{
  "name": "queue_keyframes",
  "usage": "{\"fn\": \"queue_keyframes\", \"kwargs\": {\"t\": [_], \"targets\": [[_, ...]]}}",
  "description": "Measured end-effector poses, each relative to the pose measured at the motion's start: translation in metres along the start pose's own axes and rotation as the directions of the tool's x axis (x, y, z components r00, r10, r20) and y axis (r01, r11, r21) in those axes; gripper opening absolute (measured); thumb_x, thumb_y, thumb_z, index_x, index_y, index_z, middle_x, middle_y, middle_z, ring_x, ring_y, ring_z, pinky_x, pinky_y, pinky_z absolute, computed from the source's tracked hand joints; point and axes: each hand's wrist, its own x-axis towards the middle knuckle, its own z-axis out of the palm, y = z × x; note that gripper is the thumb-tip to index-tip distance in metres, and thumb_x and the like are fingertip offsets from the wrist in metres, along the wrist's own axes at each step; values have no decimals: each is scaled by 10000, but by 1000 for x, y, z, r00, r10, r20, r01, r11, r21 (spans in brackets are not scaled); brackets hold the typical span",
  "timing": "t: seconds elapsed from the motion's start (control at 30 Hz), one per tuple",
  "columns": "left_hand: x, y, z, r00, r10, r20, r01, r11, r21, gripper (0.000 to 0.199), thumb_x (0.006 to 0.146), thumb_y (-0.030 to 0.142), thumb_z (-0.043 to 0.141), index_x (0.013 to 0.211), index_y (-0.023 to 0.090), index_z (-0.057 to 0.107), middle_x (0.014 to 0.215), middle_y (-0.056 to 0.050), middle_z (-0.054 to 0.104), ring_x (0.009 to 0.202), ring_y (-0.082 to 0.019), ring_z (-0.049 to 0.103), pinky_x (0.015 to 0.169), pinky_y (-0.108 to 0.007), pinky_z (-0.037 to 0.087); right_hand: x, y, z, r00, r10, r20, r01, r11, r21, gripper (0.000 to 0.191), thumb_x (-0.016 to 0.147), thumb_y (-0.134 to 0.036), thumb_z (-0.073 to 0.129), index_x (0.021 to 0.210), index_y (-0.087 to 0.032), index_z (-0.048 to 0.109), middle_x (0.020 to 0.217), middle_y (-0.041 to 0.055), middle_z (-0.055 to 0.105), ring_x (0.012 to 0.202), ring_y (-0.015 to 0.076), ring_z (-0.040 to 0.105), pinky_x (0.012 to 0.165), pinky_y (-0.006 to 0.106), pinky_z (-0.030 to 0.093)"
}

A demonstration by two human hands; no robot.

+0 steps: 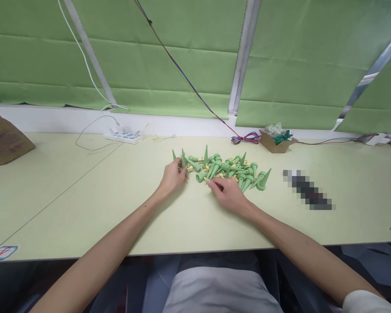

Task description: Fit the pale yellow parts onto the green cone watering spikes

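A heap of green plastic spikes with round caps lies on the table, mixed with small yellow pieces. At the heap's left end, my left hand is closed around a green spike whose pointed tip sticks up between thumb and fingers. Another spike tip shows just behind that hand. My right hand is at the near edge of the heap, thumb and forefinger pinched together on a small yellow piece. Its other fingers are curled and partly hidden.
A small cardboard box holds clear plastic and something green. Nearby is a coil of red and blue wire. A white power strip stands at the back left, a larger carton at far left. A blurred dark object lies right.
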Motion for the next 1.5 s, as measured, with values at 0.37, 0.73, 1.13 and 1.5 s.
{"fn": "queue_keyframes", "kwargs": {"t": [0.37,0.73,1.13,1.5], "targets": [[-10,25,-2,939,130,-317,-92,987,131,357,814,307,629,1106,178,470,1124,-110,548,600,-107,536,669,-323,493,0,-2,0,1000,0,29,1,1000,-30,438,987,-332,448,591,-201,311,501,-52,326,479,99,272,525,264,222],[-22,22,16,919,314,237,-356,920,162,361,885,328,587,1225,225,647,1229,-68,627,704,-145,599,714,-322,521,-2,-1,1,981,-75,178,78,997,-8,374,965,-254,479,609,-188,381,500,-58,348,477,88,301,528,253,228],[-22,16,20,898,350,267,-402,899,172,369,892,293,585,1247,227,661,1246,-83,607,877,-204,644,798,-360,540,-3,0,2,967,-88,240,101,994,-39,346,955,-211,494,613,-176,458,532,-49,411,502,87,339,550,250,251],[-19,18,24,860,442,255,-493,849,191,266,937,268,547,1112,236,744,1203,-62,673,969,-225,678,825,-370,554,-5,2,4,961,-92,259,110,992,-58,354,957,-222,498,614,-180,421,536,-50,409,503,85,335,552,247,241]]}}
